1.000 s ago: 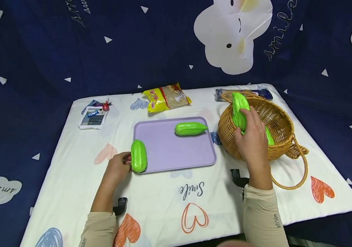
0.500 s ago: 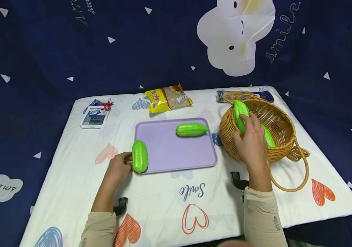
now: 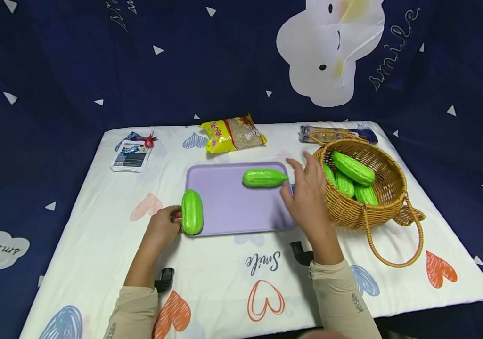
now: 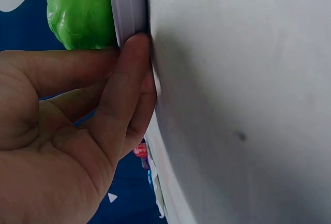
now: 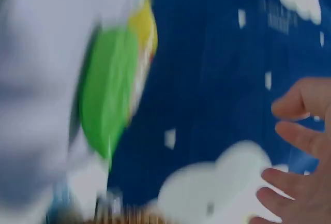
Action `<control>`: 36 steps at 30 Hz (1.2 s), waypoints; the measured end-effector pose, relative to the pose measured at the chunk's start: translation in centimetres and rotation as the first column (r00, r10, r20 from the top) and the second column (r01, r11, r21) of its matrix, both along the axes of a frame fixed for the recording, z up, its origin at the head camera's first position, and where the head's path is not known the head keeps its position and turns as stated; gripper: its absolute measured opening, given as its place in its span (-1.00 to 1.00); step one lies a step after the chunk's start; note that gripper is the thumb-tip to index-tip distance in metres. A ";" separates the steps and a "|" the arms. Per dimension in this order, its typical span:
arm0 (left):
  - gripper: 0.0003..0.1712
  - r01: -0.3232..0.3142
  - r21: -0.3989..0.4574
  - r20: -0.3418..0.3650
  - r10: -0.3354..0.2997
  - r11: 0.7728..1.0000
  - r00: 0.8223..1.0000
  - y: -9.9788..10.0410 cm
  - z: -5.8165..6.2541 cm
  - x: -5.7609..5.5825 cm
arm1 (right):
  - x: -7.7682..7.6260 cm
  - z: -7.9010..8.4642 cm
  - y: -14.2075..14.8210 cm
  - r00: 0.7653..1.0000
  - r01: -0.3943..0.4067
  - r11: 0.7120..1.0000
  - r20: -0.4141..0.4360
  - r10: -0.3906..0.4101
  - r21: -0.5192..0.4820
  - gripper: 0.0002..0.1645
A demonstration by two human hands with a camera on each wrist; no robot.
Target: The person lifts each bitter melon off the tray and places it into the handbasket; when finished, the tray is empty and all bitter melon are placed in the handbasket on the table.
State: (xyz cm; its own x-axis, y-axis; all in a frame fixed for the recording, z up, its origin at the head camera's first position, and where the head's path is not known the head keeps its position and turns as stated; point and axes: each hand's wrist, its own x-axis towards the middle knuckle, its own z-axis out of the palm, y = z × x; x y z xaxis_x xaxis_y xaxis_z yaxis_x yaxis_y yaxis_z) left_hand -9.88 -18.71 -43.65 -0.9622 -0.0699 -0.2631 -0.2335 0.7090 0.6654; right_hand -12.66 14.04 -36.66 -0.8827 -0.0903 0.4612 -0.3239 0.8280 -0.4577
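A: What is the left hand (image 3: 165,228) doing?
B: Its fingers are bent in at the left edge of the purple tray (image 3: 233,212), thumb and fingertips pinching the rim.
A: Does it touch the first gourd (image 3: 192,212) too?
B: That green one lies along the same edge, at the near left corner, right beside the fingertips; whether they meet it is hard to tell.
A: And the right hand (image 3: 309,195)?
B: It is spread, fingers apart and free, over the tray's right edge.
A: Where are the other gourds?
B: The second gourd (image 3: 264,178) lies by the far right corner, tip toward the right edge. At least four more gourds (image 3: 353,168) sit heaped in the wicker basket (image 3: 345,216), beside that edge.
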 end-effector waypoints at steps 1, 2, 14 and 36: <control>-0.53 -0.001 -0.002 0.003 0.001 1.000 1.000 0.0 0.0 0.0 | 0.1 -0.1 -1.1 0.998 -0.052 0.998 0.031 0.051 0.025 -0.38; -0.53 -0.003 -0.002 0.006 0.003 1.000 1.000 0.0 0.1 0.0 | 0.3 -0.4 -2.3 0.993 -0.105 0.993 0.065 0.102 0.049 -0.36; -0.51 -0.010 0.005 0.032 0.010 1.000 0.999 0.1 0.6 0.1 | 2.1 -3.1 -12.9 0.804 -0.559 0.785 0.407 0.434 0.268 -0.21; -0.49 -0.006 0.025 0.040 0.005 1.000 0.999 0.3 0.7 0.3 | 1.1 -4.5 -16.5 0.761 -0.530 0.835 0.518 0.391 0.149 -0.58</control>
State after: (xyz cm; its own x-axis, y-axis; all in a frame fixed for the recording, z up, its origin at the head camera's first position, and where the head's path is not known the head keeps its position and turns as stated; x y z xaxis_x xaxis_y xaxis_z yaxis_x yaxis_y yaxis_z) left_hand -9.62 -18.42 -42.95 -0.9505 -0.0680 -0.3031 -0.2640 0.6910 0.6729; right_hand -11.55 -2.45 -41.15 -0.7965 -0.5990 -0.0822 -0.5137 0.7422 -0.4304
